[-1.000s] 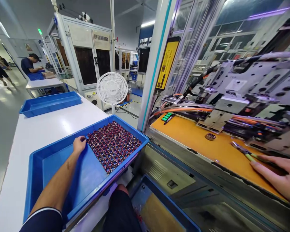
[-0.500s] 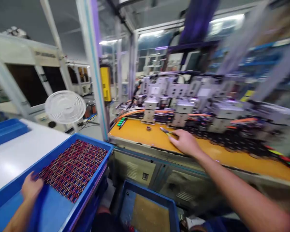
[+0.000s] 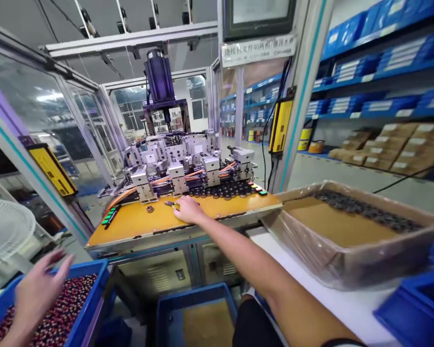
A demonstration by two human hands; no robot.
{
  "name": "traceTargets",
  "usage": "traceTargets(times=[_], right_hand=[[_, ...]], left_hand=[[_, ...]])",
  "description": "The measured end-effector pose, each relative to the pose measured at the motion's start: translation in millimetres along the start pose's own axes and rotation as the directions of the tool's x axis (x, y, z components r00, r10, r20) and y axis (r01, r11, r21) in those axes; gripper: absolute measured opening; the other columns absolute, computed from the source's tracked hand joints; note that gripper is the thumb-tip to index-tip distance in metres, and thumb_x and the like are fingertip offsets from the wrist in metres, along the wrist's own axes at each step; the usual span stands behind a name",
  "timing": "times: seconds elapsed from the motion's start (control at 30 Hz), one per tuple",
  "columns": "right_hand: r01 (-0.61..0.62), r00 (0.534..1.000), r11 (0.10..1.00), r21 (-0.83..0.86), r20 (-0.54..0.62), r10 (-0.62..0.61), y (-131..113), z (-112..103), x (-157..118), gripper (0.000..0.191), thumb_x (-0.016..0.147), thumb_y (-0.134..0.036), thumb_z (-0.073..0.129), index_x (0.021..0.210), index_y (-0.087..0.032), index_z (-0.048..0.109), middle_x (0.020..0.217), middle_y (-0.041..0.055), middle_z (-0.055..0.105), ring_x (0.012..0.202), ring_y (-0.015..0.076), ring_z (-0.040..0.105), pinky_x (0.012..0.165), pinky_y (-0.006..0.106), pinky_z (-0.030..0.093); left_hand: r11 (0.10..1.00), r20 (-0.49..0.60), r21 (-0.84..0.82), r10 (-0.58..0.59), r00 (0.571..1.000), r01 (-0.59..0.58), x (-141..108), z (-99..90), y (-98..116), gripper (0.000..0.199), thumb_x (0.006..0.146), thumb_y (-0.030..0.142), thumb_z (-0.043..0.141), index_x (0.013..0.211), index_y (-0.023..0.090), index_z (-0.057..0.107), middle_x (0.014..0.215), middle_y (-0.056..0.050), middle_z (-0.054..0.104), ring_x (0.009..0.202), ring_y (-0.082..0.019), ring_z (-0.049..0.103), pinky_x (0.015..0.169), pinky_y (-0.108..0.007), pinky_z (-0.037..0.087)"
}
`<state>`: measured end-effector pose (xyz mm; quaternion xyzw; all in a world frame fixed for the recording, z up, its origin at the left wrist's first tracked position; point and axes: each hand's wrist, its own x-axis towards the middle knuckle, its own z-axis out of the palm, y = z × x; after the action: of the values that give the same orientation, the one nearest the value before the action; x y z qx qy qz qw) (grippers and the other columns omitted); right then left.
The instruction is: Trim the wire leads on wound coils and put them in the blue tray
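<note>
On the orange worktop [image 3: 125,221], my right hand [image 3: 188,210] is closed around the handles of small cutting pliers [image 3: 170,204]. Their metal jaws point left, towards a small round wound part [image 3: 150,208] lying apart on the worktop. Many black ring-shaped parts [image 3: 227,189] are packed together to the right of this hand, in front of the machine heads [image 3: 176,177]. My left hand [image 3: 39,291], a little blurred, is raised over a blue tray [image 3: 100,284] full of small red and dark parts [image 3: 75,301]. Its fingers are spread and nothing shows in them.
A plastic-lined box [image 3: 332,226] with dark parts stands on the right table. Below the worktop is another blue tray [image 3: 198,294]. A white fan [image 3: 7,231] stands at left. Yellow sensor bars [image 3: 282,125] flank the machine opening. Blue bins fill the shelves [image 3: 376,67].
The view has swung right, bringing the box and shelves into sight. My left hand has lifted from the tray's bare part to above the parts. My right hand still holds the cutting pliers on the worktop.
</note>
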<state>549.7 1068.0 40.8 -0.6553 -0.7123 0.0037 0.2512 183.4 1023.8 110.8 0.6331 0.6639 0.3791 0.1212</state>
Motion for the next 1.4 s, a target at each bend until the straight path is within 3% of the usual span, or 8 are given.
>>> traceTargets(times=[0.2,0.33,0.5,0.7,0.87,1.07,1.23,1.4], right_hand=[[0.046,0.999,0.999,-0.004,0.012,-0.046,3,2,-1,0.030,0.097,-0.039,0.059,0.114,-0.015,0.063,0.120,0.0089,0.063,0.111,0.0231,0.060,0.098,0.046,0.050],[0.067,0.998,0.998,-0.007,-0.008,-0.067,4,4,-2,0.028,0.097,-0.038,0.059,0.112,-0.015,0.064,0.117,0.0083,0.064,0.109,0.0223,0.061,0.096,0.045,0.051],[0.086,0.996,0.996,0.037,-0.039,-0.085,6,7,-2,0.027,0.097,-0.037,0.060,0.111,-0.015,0.064,0.115,0.0079,0.065,0.106,0.0214,0.062,0.094,0.044,0.053],[0.173,0.977,0.966,0.193,-0.160,-0.143,-1,-4,-9,0.026,0.095,-0.035,0.062,0.111,-0.014,0.064,0.118,0.0091,0.065,0.110,0.0229,0.062,0.099,0.047,0.050],[0.412,0.900,0.837,0.360,-0.306,-0.312,-38,-43,-77,0.031,0.102,-0.033,0.047,0.121,-0.013,0.062,0.121,0.0156,0.065,0.111,0.0223,0.062,0.099,0.041,0.050],[0.746,0.626,0.543,0.386,-0.129,-0.769,-74,-81,-184,0.026,0.101,-0.028,0.050,0.095,-0.013,0.070,0.087,0.0079,0.071,0.078,0.0169,0.064,0.071,0.027,0.052],[0.619,0.688,0.628,0.472,0.062,-0.723,-70,-75,-212,0.024,0.097,-0.016,0.048,0.084,-0.015,0.069,0.067,0.0026,0.062,0.060,0.0141,0.053,0.056,0.026,0.040],[0.376,0.667,0.517,0.769,0.163,-0.727,-64,-80,-224,0.022,0.091,-0.009,0.050,0.080,-0.014,0.068,0.066,0.0005,0.061,0.059,0.0100,0.054,0.058,0.021,0.041]], left_hand=[[0.996,0.159,-0.076,0.062,0.985,-0.051,39,141.7,84,0.041,0.082,0.033,0.075,0.116,0.013,0.065,0.107,-0.010,0.072,0.099,-0.024,0.069,0.095,-0.047,0.052],[0.990,0.130,-0.141,0.010,0.991,0.009,52,182.2,110,0.032,0.091,0.032,0.064,0.117,0.015,0.063,0.115,-0.009,0.067,0.106,-0.024,0.065,0.095,-0.049,0.052],[0.944,0.121,-0.330,0.070,0.990,-0.027,9,157.4,100,0.047,0.081,0.021,0.072,0.125,0.014,0.057,0.106,-0.008,0.070,0.092,-0.021,0.069,0.093,-0.044,0.054],[0.786,0.046,-0.602,0.211,0.976,-0.141,-118,93.9,69,0.066,0.072,0.026,0.076,0.130,0.022,0.048,0.106,-0.007,0.072,0.098,-0.021,0.070,0.089,-0.032,0.057],[0.755,-0.084,-0.610,0.242,0.967,-0.242,-195,63.5,44,0.058,0.074,0.014,0.077,0.126,0.028,0.054,0.101,-0.003,0.073,0.097,-0.019,0.072,0.087,-0.029,0.059],[0.726,-0.072,-0.639,0.273,0.959,-0.255,-230,60.4,35,0.067,0.079,0.006,0.072,0.135,0.033,0.048,0.111,-0.003,0.076,0.100,-0.020,0.073,0.090,-0.032,0.060],[0.705,-0.037,-0.688,0.198,0.980,-0.169,-239,65.4,39,0.065,0.076,0.007,0.075,0.132,0.030,0.051,0.106,-0.004,0.078,0.097,-0.023,0.074,0.085,-0.035,0.063],[0.697,0.043,-0.700,0.256,0.966,-0.154,-239,65.5,34,0.072,0.078,0.004,0.073,0.138,0.033,0.045,0.109,-0.004,0.078,0.100,-0.022,0.074,0.086,-0.032,0.063]])
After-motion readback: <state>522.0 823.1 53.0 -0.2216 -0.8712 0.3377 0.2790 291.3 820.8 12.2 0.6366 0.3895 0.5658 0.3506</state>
